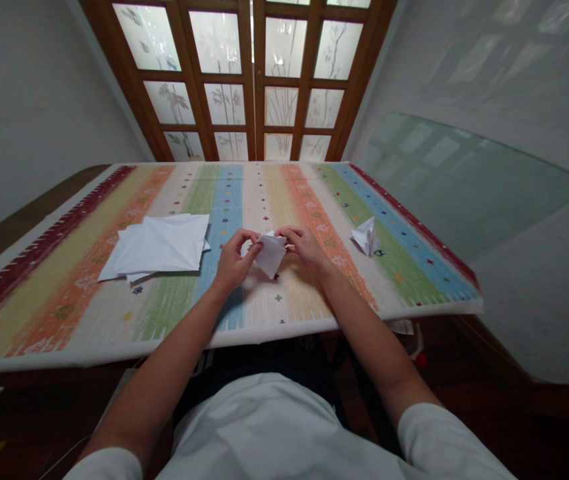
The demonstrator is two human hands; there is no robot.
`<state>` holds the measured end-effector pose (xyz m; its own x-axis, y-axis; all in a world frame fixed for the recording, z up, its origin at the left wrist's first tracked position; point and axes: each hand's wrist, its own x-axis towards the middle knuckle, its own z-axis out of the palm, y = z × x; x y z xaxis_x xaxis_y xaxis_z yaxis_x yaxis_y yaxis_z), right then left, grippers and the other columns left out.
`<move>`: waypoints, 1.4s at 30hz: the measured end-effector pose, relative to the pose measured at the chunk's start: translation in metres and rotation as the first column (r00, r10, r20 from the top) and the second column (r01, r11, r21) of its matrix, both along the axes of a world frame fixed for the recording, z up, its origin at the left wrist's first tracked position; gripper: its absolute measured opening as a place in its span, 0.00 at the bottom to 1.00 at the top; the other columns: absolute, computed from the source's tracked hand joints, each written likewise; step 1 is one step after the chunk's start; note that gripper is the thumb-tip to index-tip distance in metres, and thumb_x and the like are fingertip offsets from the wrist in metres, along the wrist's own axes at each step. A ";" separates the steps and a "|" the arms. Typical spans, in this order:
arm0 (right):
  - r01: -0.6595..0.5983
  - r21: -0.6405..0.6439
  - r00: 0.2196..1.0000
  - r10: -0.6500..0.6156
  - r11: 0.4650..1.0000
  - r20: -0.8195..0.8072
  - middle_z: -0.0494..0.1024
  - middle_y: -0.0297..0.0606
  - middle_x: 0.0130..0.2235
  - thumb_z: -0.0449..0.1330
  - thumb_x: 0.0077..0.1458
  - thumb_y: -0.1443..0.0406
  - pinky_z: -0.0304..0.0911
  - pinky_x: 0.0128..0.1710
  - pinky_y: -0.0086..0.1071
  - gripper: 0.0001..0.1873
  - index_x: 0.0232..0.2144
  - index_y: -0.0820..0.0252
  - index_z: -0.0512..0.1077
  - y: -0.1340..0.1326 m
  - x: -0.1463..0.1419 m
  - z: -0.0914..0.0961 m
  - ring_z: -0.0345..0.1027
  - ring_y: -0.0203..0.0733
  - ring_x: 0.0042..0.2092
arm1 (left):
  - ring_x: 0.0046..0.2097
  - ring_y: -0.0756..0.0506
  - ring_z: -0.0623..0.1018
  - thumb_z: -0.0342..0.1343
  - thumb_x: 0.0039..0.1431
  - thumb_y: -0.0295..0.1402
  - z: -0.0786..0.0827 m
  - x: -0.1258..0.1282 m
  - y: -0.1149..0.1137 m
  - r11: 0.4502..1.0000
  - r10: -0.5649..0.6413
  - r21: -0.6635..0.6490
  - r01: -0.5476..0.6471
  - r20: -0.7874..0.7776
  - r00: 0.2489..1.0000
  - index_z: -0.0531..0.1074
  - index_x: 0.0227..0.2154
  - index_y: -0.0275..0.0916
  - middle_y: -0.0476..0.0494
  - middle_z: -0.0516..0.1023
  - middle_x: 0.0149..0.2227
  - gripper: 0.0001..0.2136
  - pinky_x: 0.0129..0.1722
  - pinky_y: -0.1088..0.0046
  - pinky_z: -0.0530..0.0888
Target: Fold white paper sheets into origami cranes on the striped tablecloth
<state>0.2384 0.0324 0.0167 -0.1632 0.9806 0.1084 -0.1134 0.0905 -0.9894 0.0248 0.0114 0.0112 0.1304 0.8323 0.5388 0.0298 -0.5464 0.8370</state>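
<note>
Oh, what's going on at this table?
A person is holding a small white paper that looks folded, with the left hand and the right hand both at its upper part, above a striped tablecloth. Loose white sheets lie overlapping to the left, and a separate folded paper piece sits to the right.

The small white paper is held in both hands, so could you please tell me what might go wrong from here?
The small white paper might crease or tear if the left hand and right hand pull unevenly. A leftward sweep could disturb the loose paper stack nearby.
</note>
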 end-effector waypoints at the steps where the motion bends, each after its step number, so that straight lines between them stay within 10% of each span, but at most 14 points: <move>1: -0.024 0.012 0.999 0.024 1.000 0.026 0.75 0.34 0.30 0.74 0.49 0.40 0.63 0.31 0.30 0.27 0.27 0.57 0.78 0.000 0.000 0.000 0.66 0.37 0.31 | 0.44 0.43 0.79 0.67 0.66 0.52 0.000 0.000 0.000 1.000 0.023 -0.007 -0.022 0.036 0.999 0.71 0.36 0.43 0.44 0.78 0.40 0.19 0.48 0.67 0.76; 10: -0.324 0.064 0.946 0.323 0.944 0.025 0.80 0.37 0.35 0.72 0.52 0.33 0.74 0.39 0.35 0.33 0.34 0.56 0.80 -0.011 -0.011 0.000 0.76 0.42 0.38 | 0.33 0.50 0.73 0.68 0.67 0.50 -0.006 0.000 0.003 0.973 0.230 -0.008 -0.231 0.109 0.967 0.68 0.43 0.45 0.51 0.72 0.36 0.18 0.33 0.75 0.71; 21: -0.092 0.077 0.996 0.093 0.993 0.000 0.79 0.34 0.36 0.78 0.46 0.41 0.71 0.36 0.31 0.29 0.37 0.55 0.78 -0.008 -0.015 -0.002 0.72 0.42 0.38 | 0.60 0.37 0.80 0.69 0.63 0.47 -0.007 0.001 -0.001 0.998 0.056 0.014 -0.055 -0.200 0.978 0.79 0.48 0.43 0.35 0.75 0.64 0.17 0.47 0.62 0.85; 34: -0.058 0.024 0.992 0.060 0.998 -0.111 0.75 0.35 0.34 0.78 0.34 0.30 0.69 0.38 0.34 0.41 0.27 0.54 0.70 0.000 0.002 -0.005 0.70 0.43 0.40 | 0.52 0.39 0.82 0.73 0.56 0.50 0.002 -0.002 0.003 0.990 -0.065 -0.129 0.063 -0.014 0.998 0.78 0.28 0.39 0.35 0.82 0.52 0.19 0.47 0.61 0.83; 42: 0.107 0.053 0.991 -0.102 0.993 -0.083 0.71 0.29 0.28 0.79 0.34 0.32 0.62 0.31 0.30 0.39 0.26 0.55 0.69 0.010 0.010 -0.003 0.65 0.37 0.31 | 0.39 0.44 0.79 0.62 0.67 0.42 0.000 -0.010 0.009 0.967 0.238 -0.062 -0.246 -0.111 0.965 0.73 0.36 0.42 0.46 0.79 0.35 0.10 0.42 0.69 0.74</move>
